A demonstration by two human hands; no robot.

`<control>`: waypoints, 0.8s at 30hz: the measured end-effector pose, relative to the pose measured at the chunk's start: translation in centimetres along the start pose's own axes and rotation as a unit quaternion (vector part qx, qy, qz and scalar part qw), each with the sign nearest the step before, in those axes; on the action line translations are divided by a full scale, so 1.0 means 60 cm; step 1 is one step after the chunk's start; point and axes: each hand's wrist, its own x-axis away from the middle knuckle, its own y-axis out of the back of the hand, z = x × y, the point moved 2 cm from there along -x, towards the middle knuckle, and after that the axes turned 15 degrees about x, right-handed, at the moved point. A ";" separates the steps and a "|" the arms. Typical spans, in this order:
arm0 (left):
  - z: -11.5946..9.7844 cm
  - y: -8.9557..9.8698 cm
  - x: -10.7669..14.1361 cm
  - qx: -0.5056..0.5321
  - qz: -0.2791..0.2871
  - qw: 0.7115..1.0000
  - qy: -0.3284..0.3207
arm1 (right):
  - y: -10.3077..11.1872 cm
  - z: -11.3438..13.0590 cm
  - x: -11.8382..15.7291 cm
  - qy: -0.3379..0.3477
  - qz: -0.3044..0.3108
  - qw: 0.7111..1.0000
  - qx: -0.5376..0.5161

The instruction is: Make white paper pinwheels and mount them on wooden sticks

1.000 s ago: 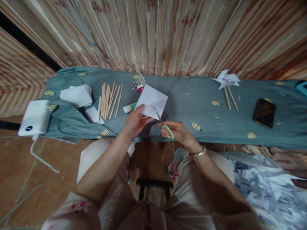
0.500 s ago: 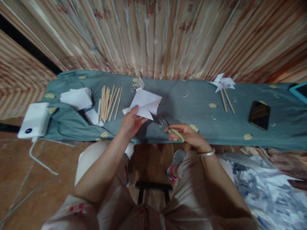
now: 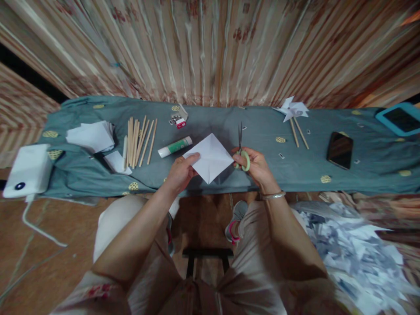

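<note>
A square sheet of white paper [image 3: 211,158] is held up cornerwise over the bench, with crease lines and a slit running up from its lowest corner. My left hand [image 3: 182,173] pinches its left corner, thumb on top. In my right hand [image 3: 257,165] are scissors [image 3: 244,160] with pale green handles, their blades pointing away from me. The fingertips of that hand are at the paper's right corner; whether they grip it I cannot tell. Just beyond my left hand lies a green and white glue stick [image 3: 175,146].
On the cloth-covered bench [image 3: 210,120] are wooden sticks [image 3: 133,142], stacked paper [image 3: 92,136], an opened box of pins [image 3: 180,120], paper pinwheels [image 3: 292,109] on sticks and a phone [image 3: 340,150]. A white device [image 3: 28,169] stands left. Paper scraps [image 3: 357,253] fill a bag at lower right.
The paper has turned into a diamond facing me, uncovering the glue stick. My right hand has come up to its right corner, and the scissors have swung to point away.
</note>
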 end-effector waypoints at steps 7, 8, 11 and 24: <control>0.014 0.008 0.000 -0.044 0.036 0.998 0.023 | -0.015 0.006 -0.002 0.004 0.065 0.998 -0.008; 0.016 0.009 -0.001 -0.047 0.037 0.998 0.024 | -0.018 0.006 -0.002 0.000 0.073 0.997 -0.013; 0.018 0.009 -0.004 -0.033 0.032 0.999 0.030 | -0.023 0.005 -0.004 -0.003 0.074 0.997 -0.022; 0.028 -0.015 0.012 -0.031 0.085 0.996 -0.021 | -0.066 -0.014 -0.017 0.008 -0.108 0.993 -0.055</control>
